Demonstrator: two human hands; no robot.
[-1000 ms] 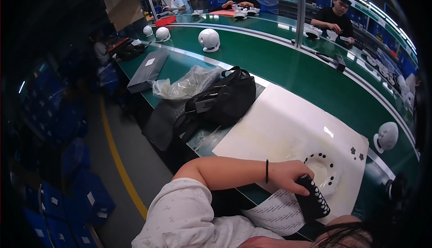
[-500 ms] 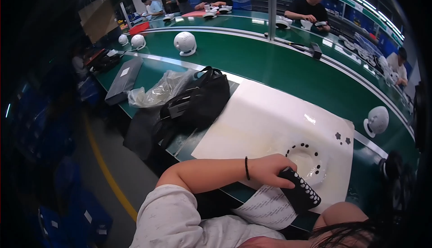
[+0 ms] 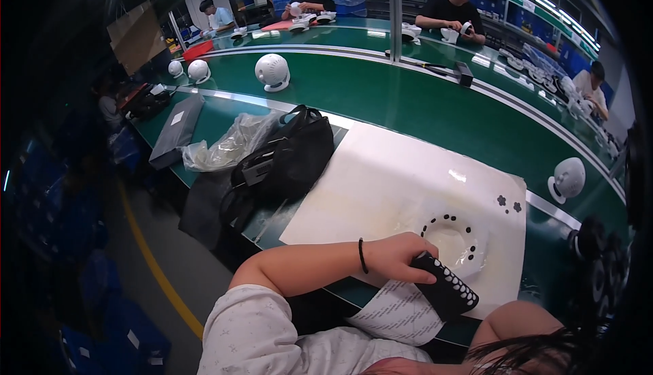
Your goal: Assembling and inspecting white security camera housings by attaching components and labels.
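Green bench (image 3: 354,79) crosses upper frame; white board (image 3: 381,177) lies centre. Left hand (image 3: 401,256), lower centre, pinches dotted black strip (image 3: 442,285) at its upper-left end, printed sheet (image 3: 398,314) just beside. Right hand out of view, state unknown. Likely risk: one-ended grip lets strip swing, brushing black dots (image 3: 468,229) right of centre, shifting them.
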